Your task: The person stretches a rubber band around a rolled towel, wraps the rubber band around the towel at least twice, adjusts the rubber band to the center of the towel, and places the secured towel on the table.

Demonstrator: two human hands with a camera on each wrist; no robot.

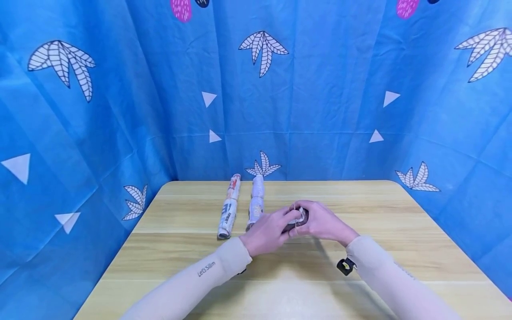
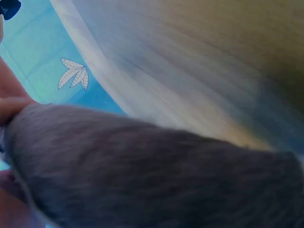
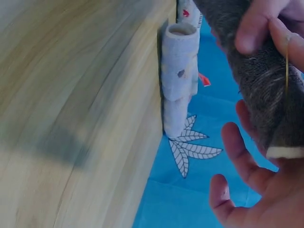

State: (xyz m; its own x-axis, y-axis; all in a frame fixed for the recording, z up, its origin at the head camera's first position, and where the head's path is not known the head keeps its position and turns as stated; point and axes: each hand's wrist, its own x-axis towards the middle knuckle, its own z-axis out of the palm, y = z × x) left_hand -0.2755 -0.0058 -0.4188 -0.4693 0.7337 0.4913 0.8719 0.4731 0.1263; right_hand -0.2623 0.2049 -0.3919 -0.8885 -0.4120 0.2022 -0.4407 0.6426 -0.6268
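Note:
A fuzzy dark grey-brown rolled cloth (image 1: 305, 217) is held above the table between both hands. My left hand (image 1: 267, 231) grips it from the left, fingers on its upper side. Around its right end curl fingers of my right hand (image 1: 322, 222). A thin yellowish band (image 3: 287, 71), like a rubber band, runs along the cloth by the fingertips in the right wrist view. In that view some right-hand fingers stand loosely away from the roll, whose pale edge (image 3: 285, 152) lies near the palm. Dark cloth (image 2: 142, 171) fills the lower left wrist view.
On the wooden table (image 1: 192, 275), a white printed roll (image 1: 228, 213) lies at the left. Beside it is a pale lilac roll (image 1: 257, 195), its near end partly behind my left hand. A blue patterned curtain (image 1: 328, 89) hangs around the table's back and sides.

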